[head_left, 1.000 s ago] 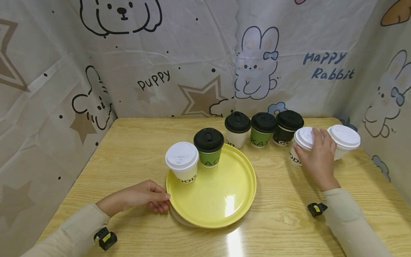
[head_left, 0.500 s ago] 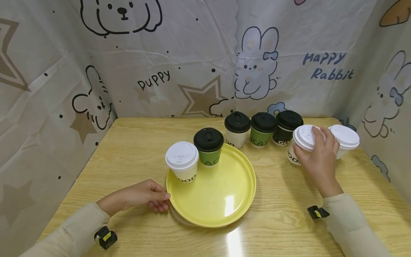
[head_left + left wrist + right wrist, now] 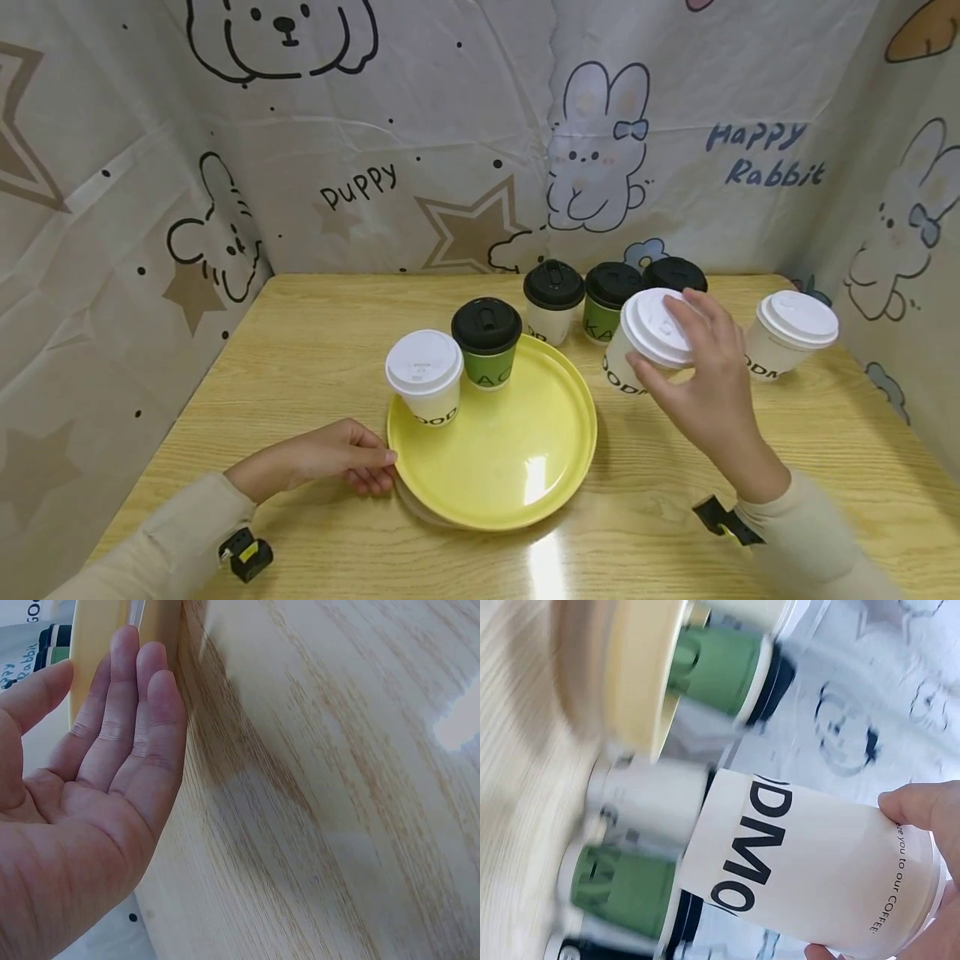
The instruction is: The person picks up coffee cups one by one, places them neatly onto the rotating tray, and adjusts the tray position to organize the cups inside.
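My right hand (image 3: 712, 387) grips a white paper coffee cup (image 3: 626, 358) with a white lid near its top, thumb on one side and fingers on the other. Slightly tilted, the cup is held up right of the yellow round tray (image 3: 502, 458); its dark lettering faces the right wrist camera (image 3: 802, 855). My left hand (image 3: 322, 458) pinches the tray's left rim, thumb at the edge and fingers against the side and underside (image 3: 124, 727). On the tray stand a white-lidded cup (image 3: 427, 379) and a green cup with a black lid (image 3: 489, 346).
Behind the tray stand three black-lidded cups: a white one (image 3: 553, 300), a green one (image 3: 600, 317) and a dark one (image 3: 678, 273) partly hidden. Another white-lidded cup (image 3: 787, 333) is at the far right. A printed cloth (image 3: 450, 150) surrounds the wooden table (image 3: 315, 333).
My right hand has lifted the white-lidded cup and carried it left toward the tray, uncovering the other cup at the far right. The left hand and tray stay put.
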A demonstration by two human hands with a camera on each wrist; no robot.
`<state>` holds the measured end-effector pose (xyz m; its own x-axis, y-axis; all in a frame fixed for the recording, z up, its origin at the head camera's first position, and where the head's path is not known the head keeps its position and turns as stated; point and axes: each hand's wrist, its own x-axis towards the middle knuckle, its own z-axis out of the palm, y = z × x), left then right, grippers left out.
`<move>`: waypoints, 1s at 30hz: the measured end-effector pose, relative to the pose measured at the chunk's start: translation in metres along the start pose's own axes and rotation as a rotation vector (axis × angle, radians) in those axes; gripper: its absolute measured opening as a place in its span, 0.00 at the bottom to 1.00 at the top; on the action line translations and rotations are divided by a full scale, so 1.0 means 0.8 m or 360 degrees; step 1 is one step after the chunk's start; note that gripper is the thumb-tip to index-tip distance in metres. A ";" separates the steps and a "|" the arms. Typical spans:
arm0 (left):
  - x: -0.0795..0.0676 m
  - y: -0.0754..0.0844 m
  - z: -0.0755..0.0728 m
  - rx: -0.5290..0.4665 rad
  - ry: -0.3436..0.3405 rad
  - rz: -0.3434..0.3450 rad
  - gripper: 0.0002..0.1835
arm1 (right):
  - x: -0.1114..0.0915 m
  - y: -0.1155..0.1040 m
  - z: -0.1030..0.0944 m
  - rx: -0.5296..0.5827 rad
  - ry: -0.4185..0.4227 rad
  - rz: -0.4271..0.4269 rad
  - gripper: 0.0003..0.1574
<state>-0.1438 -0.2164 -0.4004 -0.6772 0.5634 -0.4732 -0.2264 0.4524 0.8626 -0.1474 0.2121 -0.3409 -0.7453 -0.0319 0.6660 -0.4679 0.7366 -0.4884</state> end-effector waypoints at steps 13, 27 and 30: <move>0.000 -0.001 0.000 0.0001 0.0003 -0.0006 0.18 | -0.023 -0.068 0.058 0.0299 -0.0492 -0.0374 0.48; 0.001 -0.001 -0.002 -0.0015 -0.0024 0.0024 0.17 | -0.046 -0.117 0.117 0.0447 -0.0814 -0.0609 0.45; 0.002 -0.002 -0.002 -0.0020 -0.0031 0.0027 0.17 | -0.048 -0.119 0.125 0.0436 -0.0830 -0.0631 0.45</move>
<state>-0.1455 -0.2175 -0.4018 -0.6672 0.5844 -0.4619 -0.2239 0.4340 0.8726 -0.1214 0.0758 -0.3762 -0.5920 -0.6323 0.4996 -0.8028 0.4080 -0.4349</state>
